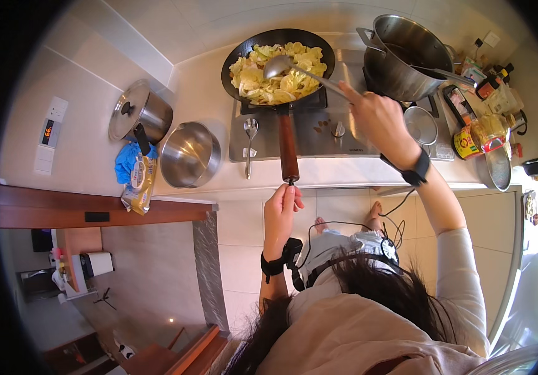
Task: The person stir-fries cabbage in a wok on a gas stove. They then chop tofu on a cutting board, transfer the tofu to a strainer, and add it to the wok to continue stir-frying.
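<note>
A dark wok (229,80) sits on the steel gas stove (367,136), filled with chopped yellow-green cabbage leaves (292,86). My left hand (282,204) pinches the tip of the wok's brown wooden handle (287,145). In my right hand (383,124) is the long handle of a metal ladle (277,67), whose bowl rests among the leaves near the wok's centre. My fingers cover the far end of the ladle handle. Left of the wok handle, a steel spoon (249,145) lies across the stove's edge.
A deep steel pot (402,70) stands at the stove's right, a utensil handle over its rim. By my right wrist lies a mesh strainer (421,125); an oil bottle (480,136) is beyond it. To the left are a steel bowl (189,157), a lidded saucepan (151,112) and a wipes packet (141,185).
</note>
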Motion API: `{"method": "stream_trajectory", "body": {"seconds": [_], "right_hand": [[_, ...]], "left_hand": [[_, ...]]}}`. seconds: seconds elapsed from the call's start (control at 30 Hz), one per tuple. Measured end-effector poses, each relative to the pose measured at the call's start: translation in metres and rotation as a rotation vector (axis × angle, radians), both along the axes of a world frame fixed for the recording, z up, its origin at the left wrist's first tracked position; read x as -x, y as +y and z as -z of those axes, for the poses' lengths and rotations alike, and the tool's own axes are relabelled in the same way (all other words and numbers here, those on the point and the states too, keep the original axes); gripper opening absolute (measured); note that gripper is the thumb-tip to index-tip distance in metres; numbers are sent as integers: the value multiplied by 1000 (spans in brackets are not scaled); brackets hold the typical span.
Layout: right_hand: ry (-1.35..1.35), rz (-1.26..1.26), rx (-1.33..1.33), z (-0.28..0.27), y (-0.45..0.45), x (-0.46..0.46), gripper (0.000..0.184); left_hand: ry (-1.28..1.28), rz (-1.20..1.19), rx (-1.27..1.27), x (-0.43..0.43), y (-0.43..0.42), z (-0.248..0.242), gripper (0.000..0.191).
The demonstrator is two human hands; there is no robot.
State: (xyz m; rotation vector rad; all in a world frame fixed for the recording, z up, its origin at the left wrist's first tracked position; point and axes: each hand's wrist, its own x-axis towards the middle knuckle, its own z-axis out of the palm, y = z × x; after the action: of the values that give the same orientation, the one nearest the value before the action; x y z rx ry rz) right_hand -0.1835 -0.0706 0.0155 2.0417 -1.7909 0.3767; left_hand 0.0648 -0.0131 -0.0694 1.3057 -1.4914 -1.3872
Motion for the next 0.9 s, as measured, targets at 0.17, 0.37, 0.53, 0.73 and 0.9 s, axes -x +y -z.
{"method": "stream_trajectory", "body": {"seconds": [0.17,0.37,0.53,0.73,0.9], "right_hand": [[-1,57,-126,-30,28,-2,51],[88,98,-208,29,-16,-3,51],[54,101,-144,64,-49,-13,53],[61,73,-162,71,-26,-6,55],[-204,71,-50,25,64,52,57]], "left_hand": [[50,-4,-25,-4,0,1,27],[48,38,-46,1,-3,-3,29],[39,14,-36,5,1,1,29],[19,-71,36,11,10,9,26],[-207,-249,241,28,30,2,25]]}}
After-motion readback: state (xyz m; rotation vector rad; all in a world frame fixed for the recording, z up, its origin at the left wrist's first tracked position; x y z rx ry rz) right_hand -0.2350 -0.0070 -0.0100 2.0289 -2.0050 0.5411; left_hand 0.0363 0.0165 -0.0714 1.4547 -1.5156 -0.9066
